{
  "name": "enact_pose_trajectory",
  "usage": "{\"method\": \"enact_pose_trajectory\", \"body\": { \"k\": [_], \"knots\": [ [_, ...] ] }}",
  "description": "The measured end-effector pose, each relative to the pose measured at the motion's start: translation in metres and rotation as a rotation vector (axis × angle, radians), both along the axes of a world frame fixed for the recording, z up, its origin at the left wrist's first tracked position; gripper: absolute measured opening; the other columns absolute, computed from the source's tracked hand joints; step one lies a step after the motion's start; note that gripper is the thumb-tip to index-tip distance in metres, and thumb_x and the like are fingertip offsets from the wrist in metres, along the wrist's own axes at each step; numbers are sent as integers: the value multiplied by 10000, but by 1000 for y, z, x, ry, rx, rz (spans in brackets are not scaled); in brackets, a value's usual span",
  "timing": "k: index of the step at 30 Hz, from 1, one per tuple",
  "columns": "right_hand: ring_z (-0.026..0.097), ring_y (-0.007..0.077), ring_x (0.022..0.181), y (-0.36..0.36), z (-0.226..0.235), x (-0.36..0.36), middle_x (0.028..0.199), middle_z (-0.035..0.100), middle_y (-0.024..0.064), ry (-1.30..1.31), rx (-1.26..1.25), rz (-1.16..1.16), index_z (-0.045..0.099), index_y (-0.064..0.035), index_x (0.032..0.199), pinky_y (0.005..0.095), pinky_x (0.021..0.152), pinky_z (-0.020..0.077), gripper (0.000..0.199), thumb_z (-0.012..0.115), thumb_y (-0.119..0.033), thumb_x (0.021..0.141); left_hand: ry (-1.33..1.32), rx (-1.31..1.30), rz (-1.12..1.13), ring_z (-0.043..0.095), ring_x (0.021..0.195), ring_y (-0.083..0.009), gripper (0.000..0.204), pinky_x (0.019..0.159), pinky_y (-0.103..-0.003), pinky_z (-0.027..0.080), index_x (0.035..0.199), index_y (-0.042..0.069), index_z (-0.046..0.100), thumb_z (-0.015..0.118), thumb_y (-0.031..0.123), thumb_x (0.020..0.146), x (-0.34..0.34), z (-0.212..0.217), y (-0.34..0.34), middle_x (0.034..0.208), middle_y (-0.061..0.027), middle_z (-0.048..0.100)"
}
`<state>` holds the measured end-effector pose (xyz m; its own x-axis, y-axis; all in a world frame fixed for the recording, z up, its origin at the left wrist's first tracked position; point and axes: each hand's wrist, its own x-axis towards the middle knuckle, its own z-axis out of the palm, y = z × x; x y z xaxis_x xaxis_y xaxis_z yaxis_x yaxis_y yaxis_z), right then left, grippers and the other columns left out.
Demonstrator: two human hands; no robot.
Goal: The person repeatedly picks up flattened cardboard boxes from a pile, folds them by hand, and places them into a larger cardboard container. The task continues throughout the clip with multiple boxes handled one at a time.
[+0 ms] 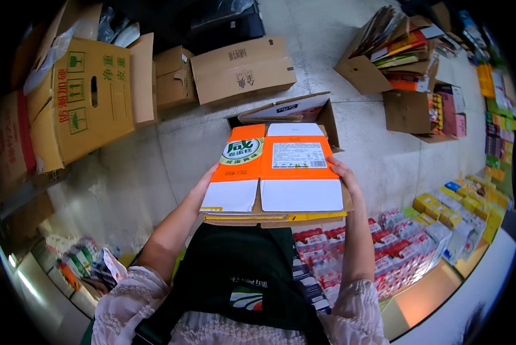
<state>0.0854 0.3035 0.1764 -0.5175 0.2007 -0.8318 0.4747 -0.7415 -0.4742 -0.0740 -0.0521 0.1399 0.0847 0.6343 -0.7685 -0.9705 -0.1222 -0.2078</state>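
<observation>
Between my two hands is a stack of flattened cardboard boxes, held level in front of my dark apron. The top one is orange and white with a round green-and-white emblem; brown and yellow edges show beneath it. My left hand grips the stack's left side, its fingers mostly hidden under the cardboard. On the right side, my right hand is closed round the edge, fingers bent over the border. Just beyond the stack, an open cardboard box on the floor has flat cardboard standing in it.
A large brown carton stands at the left. A closed box lies at the far middle. Far right, a box overflows with flattened cardboard. Packs of red-capped bottles and yellow boxes are stacked at the near right.
</observation>
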Motion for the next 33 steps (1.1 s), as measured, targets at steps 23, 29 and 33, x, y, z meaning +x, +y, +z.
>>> {"method": "enact_pose_trajectory", "body": {
  "k": [23,29,33],
  "knots": [
    [391,262,1199,131,-212,-1,1355,357,104,-46,-350,91,233,-79,1378,412,962,359,623,463,-254,826,19,-439,-37,547,1029,-260,477,891,-403,434,1165,63,515,558,378,810,-23,-118,89,1137,-127,562],
    [180,440,1274,112,-186,-47,1459,95,97,-405,-51,322,223,-243,1384,610,915,287,767,522,-567,756,447,-743,-397,417,1148,-298,466,880,-500,397,1239,176,477,553,334,807,-32,-126,110,1257,-91,453],
    [357,273,1189,82,-228,-24,1265,426,126,-382,325,494,387,-118,1285,450,918,330,608,611,-314,755,540,-485,-795,501,1035,-251,409,828,-446,434,1167,133,530,562,319,805,-3,-141,109,1149,-63,537]
  ]
}}
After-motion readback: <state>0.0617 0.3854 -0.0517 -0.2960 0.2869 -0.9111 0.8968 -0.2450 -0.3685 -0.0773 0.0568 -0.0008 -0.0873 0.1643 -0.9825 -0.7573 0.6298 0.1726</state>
